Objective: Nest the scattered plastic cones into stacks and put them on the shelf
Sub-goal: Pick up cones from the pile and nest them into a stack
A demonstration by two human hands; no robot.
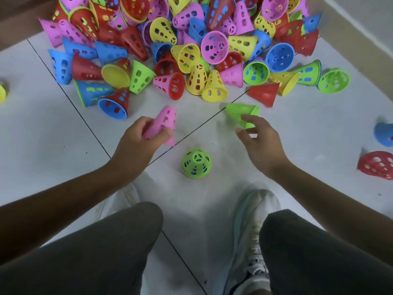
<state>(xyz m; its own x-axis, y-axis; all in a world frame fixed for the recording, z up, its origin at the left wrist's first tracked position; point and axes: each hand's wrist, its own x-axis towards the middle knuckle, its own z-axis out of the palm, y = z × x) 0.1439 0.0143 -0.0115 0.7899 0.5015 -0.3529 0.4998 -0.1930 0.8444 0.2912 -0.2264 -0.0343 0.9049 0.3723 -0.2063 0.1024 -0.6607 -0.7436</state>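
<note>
Knees (119,241) frame a standing green cone (196,163). Left hand (138,143) grips a pink cone (162,124); right hand (258,141) pinches another green one (241,114). Pile (180,39) at twelve o'clock. Align rims squarely before nesting.

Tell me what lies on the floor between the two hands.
In the head view, mostly bare white tile floor with a dark grout line; slightly nearer the person stands a perforated green plastic cone, upright, untouched by the left hand or right hand.

Perforated plastic cones (170,50); glossy tiles (42,145)
</note>
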